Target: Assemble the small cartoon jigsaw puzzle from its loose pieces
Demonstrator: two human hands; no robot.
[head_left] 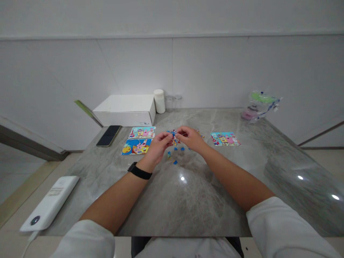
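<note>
My left hand [160,144] and my right hand [189,138] meet over the middle of the table, fingers closed in a pinch. Between their fingertips is a small blue jigsaw puzzle piece [173,133], partly hidden by the fingers. Several loose puzzle pieces [182,149] lie under and around the hands, mostly blue with some yellow, and one blue piece [175,162] sits nearest to me. Left of my left hand are two bright cartoon picture cards, an upper card [142,132] and a lower card [136,147]. Right of my right hand lies a similar card [225,139].
On the grey table [204,215], a phone [109,135] and a white power bank [51,202] with a cable lie left. A white box [125,107], a white bottle [159,102] and two clear glasses [177,103] stand behind. A plastic bag [258,107] lies back right.
</note>
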